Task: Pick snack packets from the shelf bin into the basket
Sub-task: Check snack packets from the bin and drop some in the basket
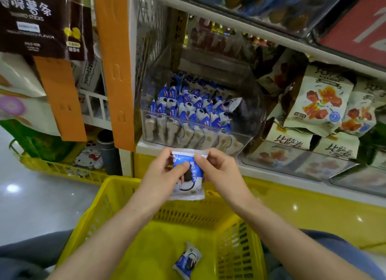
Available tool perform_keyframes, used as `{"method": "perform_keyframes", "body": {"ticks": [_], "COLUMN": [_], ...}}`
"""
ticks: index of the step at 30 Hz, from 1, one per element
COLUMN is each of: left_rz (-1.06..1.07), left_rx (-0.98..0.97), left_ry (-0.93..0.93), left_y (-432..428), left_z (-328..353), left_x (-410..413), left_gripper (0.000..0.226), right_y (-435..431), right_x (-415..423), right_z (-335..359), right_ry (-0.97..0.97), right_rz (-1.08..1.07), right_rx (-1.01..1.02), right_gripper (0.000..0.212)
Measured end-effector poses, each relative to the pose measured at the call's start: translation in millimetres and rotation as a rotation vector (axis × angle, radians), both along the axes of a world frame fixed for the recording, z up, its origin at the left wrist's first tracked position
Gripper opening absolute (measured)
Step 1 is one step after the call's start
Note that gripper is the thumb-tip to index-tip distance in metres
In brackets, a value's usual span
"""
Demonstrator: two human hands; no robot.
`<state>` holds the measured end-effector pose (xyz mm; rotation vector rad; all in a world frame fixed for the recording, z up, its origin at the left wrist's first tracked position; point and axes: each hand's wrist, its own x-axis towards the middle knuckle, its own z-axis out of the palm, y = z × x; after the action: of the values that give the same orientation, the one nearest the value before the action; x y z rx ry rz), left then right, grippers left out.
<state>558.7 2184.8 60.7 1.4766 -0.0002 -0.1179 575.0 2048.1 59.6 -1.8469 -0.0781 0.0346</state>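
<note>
Both my forearms reach forward over the yellow basket (98,204), wrists level, and the hands meet just in front of the shelf edge. My left hand (165,169) is curled round the left side of a blue-and-white snack packet (188,181), with its thumb pressed on the printed face. My right hand (219,169) pinches the packet's upper right edge, thumb in front and fingers behind. Both hands are clamped on the same packet.

The packet stands upright between the hands. It is below the front wall of the clear shelf bin (236,137) and above the basket's far rim, touching neither. Its lower half hangs free beneath my fingers.

A second packet (187,261) of the same kind lies tilted on the basket floor, well apart from the hands. The bin holds many more blue-and-white packets (188,106), packed close together. Cream-and-orange packs (319,100) sit in the next compartment to the right.
</note>
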Motion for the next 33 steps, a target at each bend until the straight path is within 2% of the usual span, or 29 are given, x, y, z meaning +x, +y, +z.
{"method": "perform_keyframes", "body": {"ticks": [3,6,10,13,16,18,22,24,27,29,31,33], "left_rz": [0.035,0.085,0.079,0.077,0.019,-0.003,0.074,0.136,0.224,0.254,0.238,0.195], "left_rx": [0.023,0.069,0.122,0.117,0.032,0.022,-0.049,-0.046,-0.029,0.000,0.095,0.164], "left_ry": [0.000,-0.021,0.014,0.043,0.100,0.133,0.157,0.104,0.037,-0.013,-0.077,-0.123], "left_y": [0.9,1.6,-1.2,-2.7,-3.5,-2.3,-0.1,3.7,8.5,8.5,6.5,4.7], "left_z": [-9.0,-14.7,-17.4,-17.9,-15.4,-14.5,-15.9,-16.2,-17.8,-18.9,-19.8,-20.1], "left_x": [2.0,5.2,7.8,7.4,6.0,5.8,6.2,7.4,10.9,12.3,12.0,10.7], "left_gripper": [0.017,0.023,0.028,0.025,0.017,0.010,0.028,0.024,0.009,0.008,0.012,0.015], "right_y": [0.7,1.4,-0.6,-4.5,-7.7,-10.3,-15.3,-17.0,-14.8,-11.8,-10.3,-9.0], "right_x": [-1.6,-1.9,-5.5,-6.2,-5.4,-2.4,3.1,1.2,-5.0,-8.2,-10.0,-10.9], "right_z": [-8.0,-10.6,-12.3,-11.0,-9.3,-7.3,0.4,1.3,-3.5,-8.3,-12.2,-14.0], "right_ry": [0.035,-0.032,-0.259,-0.435,-0.380,-0.249,0.077,0.198,0.319,0.358,0.272,0.116], "right_rz": [0.030,0.063,0.055,0.068,0.026,-0.054,-0.179,-0.140,0.040,0.157,0.229,0.213], "right_rx": [0.033,-0.094,-0.380,-0.573,-0.465,-0.306,0.147,0.246,0.131,-0.009,-0.287,-0.422], "right_gripper": [0.014,0.009,0.003,0.007,0.007,0.012,0.009,0.004,0.018,0.030,0.044,0.051]}}
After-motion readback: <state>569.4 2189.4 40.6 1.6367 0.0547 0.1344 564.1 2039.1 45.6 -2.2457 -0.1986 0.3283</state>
